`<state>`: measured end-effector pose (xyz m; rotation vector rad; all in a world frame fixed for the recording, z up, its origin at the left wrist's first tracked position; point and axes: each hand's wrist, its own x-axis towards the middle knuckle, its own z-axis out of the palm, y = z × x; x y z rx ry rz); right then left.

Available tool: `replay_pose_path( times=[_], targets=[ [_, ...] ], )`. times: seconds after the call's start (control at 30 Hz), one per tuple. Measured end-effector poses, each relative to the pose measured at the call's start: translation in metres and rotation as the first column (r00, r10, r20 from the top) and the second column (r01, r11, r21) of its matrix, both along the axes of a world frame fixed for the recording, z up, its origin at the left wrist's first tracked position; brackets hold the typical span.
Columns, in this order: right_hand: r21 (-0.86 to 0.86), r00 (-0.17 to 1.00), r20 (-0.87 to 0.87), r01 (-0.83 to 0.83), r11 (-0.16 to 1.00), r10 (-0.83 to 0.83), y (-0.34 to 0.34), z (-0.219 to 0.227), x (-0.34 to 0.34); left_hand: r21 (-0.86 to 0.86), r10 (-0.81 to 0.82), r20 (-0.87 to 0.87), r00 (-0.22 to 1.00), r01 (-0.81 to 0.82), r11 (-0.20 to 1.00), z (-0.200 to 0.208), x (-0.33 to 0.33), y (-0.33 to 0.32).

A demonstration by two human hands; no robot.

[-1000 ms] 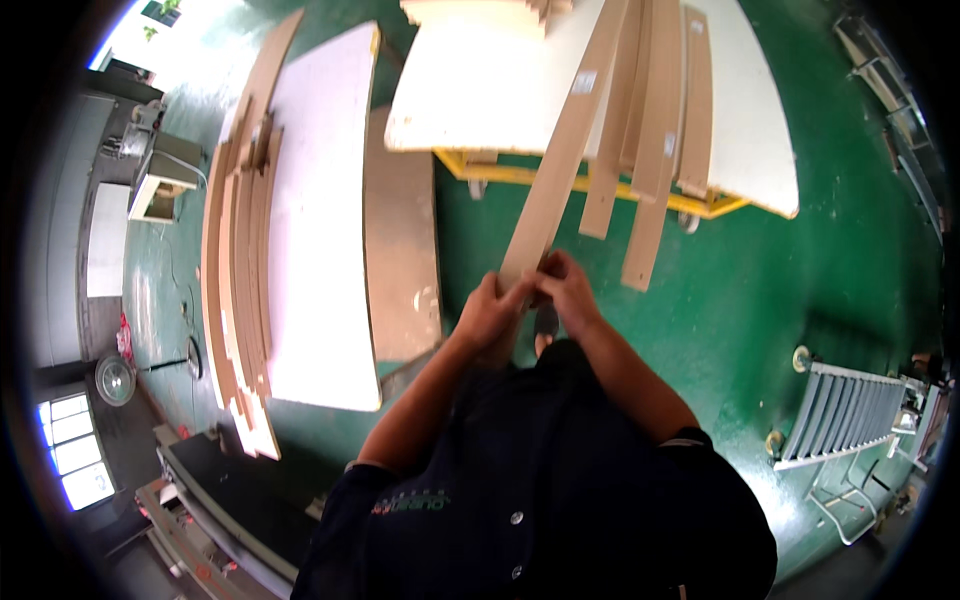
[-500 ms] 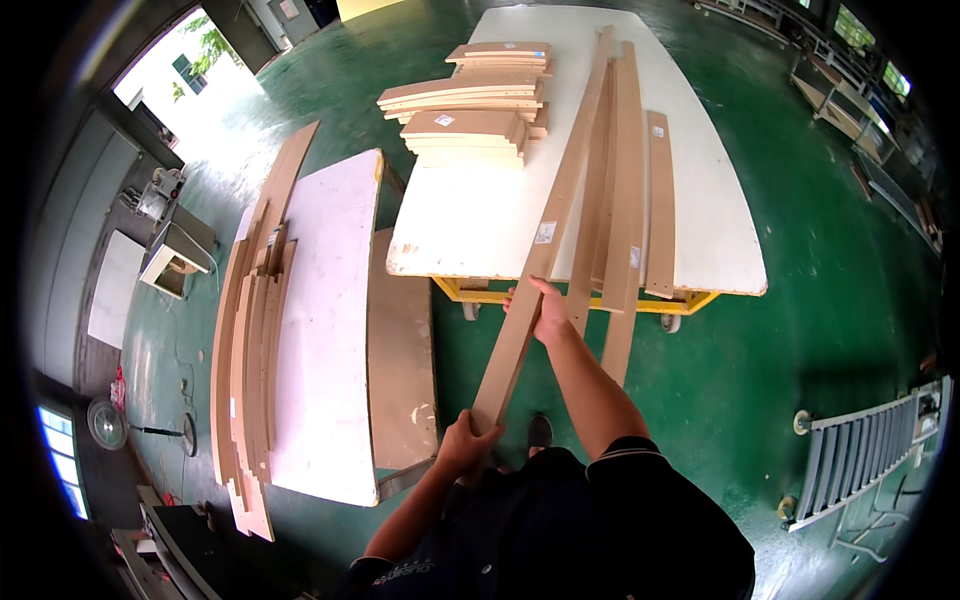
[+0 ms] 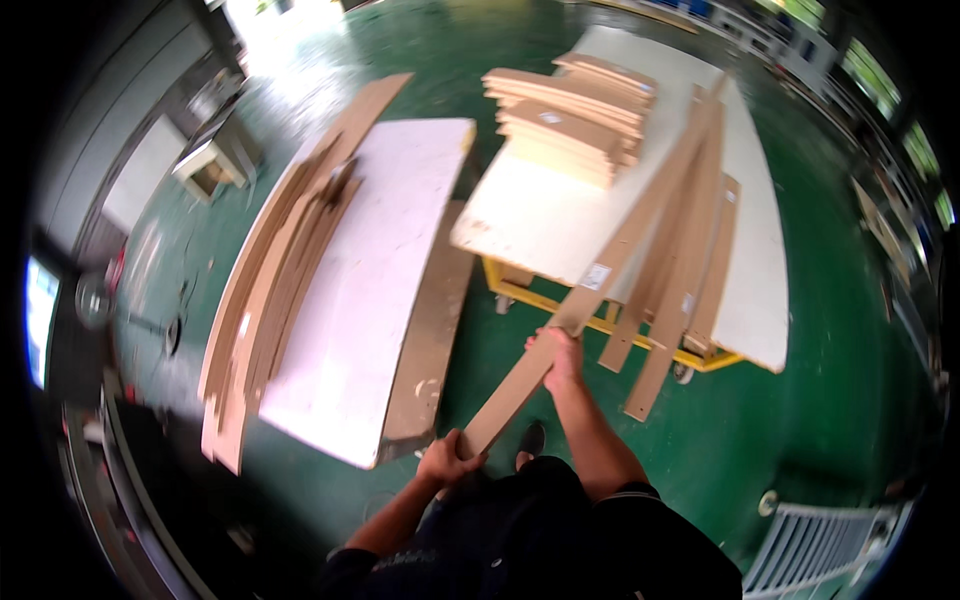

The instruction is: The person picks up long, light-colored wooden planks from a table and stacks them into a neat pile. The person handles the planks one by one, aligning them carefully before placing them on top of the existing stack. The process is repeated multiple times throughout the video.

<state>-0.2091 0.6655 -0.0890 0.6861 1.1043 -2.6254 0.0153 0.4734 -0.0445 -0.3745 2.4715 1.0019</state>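
Both my hands grip one long brown wooden board point(image 3: 622, 240) with a white label on its face. My left hand point(image 3: 450, 461) is wrapped round the near end, close to my body. Farther along, my right hand point(image 3: 562, 358) holds the board from its right side, fingers partly hidden under it. The board slants away to the right, its far part over the white-topped table point(image 3: 530, 232) and above other long boards point(image 3: 690, 262). Those boards lie on the table, and some jut past its near edge.
Short boards point(image 3: 575, 125) are stacked on the table's far left. At left, a second white table point(image 3: 365, 250) carries a row of long boards point(image 3: 285, 260). The right table has a yellow wheeled frame point(image 3: 545, 305). A grey roller stand point(image 3: 820, 545) sits at lower right.
The view has turned left, so both tables appear shifted right and tilted. The held board slants more to the right. Both hands keep their hold on it.
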Motion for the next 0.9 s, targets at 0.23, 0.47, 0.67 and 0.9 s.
replay_pose_path(
  times=[0.23,0.47,0.67,0.9],
  targets=[
    [-0.044,0.994,-0.043,-0.102,0.994,0.100,-0.047,0.060,0.059,0.054,0.110,-0.100,0.989,-0.105,0.993,-0.001,0.062,-0.043],
    [-0.095,0.906,-0.141,-0.413,0.906,0.399,-0.132,0.087,0.108,0.008,0.236,-0.177,0.956,-0.238,0.971,-0.001,0.141,-0.099],
    [-0.131,0.779,-0.159,-0.625,0.770,0.606,-0.208,0.090,0.152,0.001,0.446,-0.200,0.872,-0.455,0.890,-0.016,0.221,-0.123],
    [-0.166,0.615,-0.155,-0.788,0.594,0.773,-0.277,0.085,0.203,0.002,0.631,-0.232,0.740,-0.648,0.762,-0.006,0.294,-0.129]
  ],
)
